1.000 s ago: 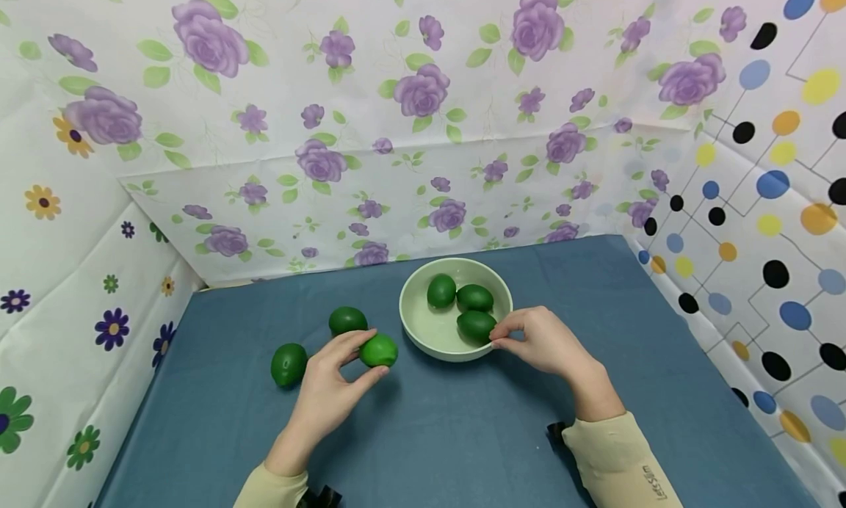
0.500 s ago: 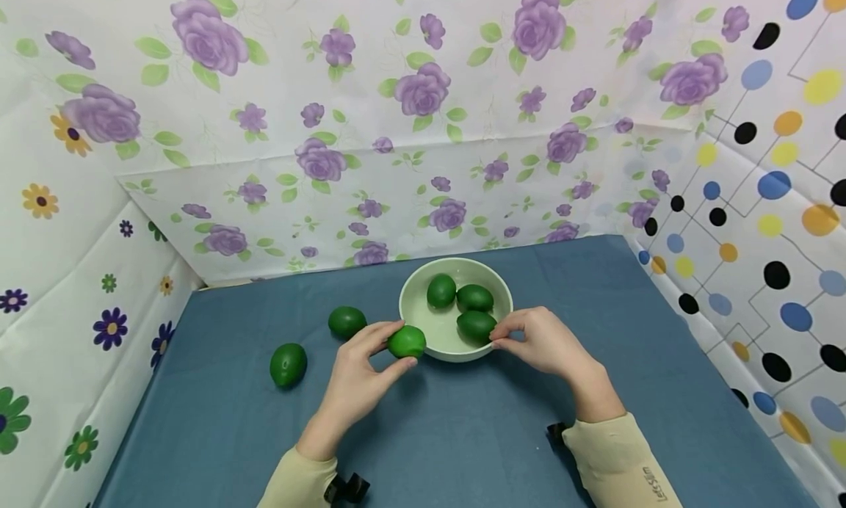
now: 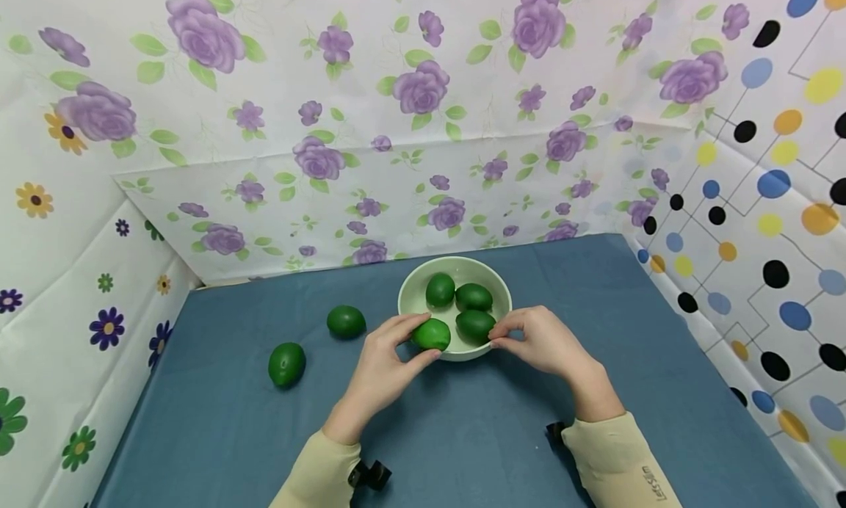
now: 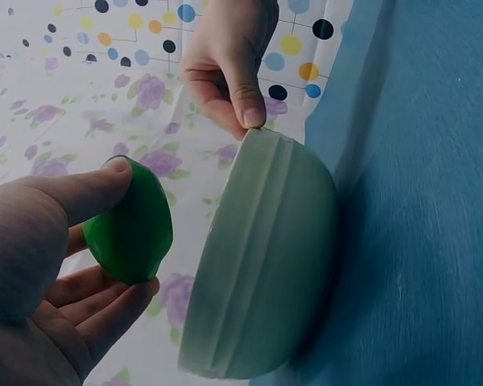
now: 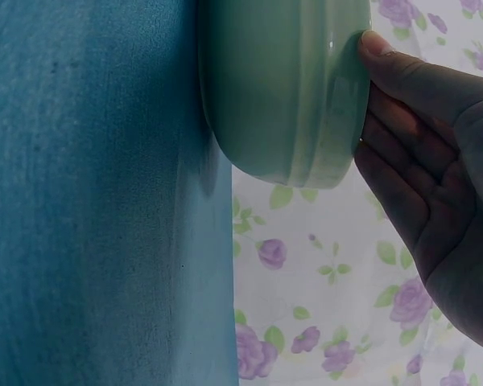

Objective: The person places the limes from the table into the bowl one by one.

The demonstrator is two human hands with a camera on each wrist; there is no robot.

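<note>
My left hand (image 3: 386,365) pinches a bright green lime (image 3: 432,335) between thumb and fingers, over the near left rim of the pale green bowl (image 3: 418,282). In the left wrist view the lime (image 4: 130,227) is held above the rim level, apart from the bowl (image 4: 262,257). On the bowl's right side, my right hand (image 3: 545,340) grips the rim with thumb and fingertips; the right wrist view shows the thumb on the bowl's outer wall (image 5: 282,88). Inside the bowl lie a lime (image 3: 440,290) at the back left, another lime (image 3: 474,297), and a third lime (image 3: 474,325) near the right fingers.
Left of the bowl, two dark green limes lie on the blue tablecloth (image 3: 218,420): one lime (image 3: 346,321) closer to the bowl, the other lime (image 3: 287,365) farther left. Patterned sheets close off the back (image 3: 370,178), left (image 3: 59,273) and right (image 3: 740,273) sides.
My left hand has carried the lime rightward, from beside the two loose limes to over the bowl's near left rim. The right hand stays at the bowl's rim.
</note>
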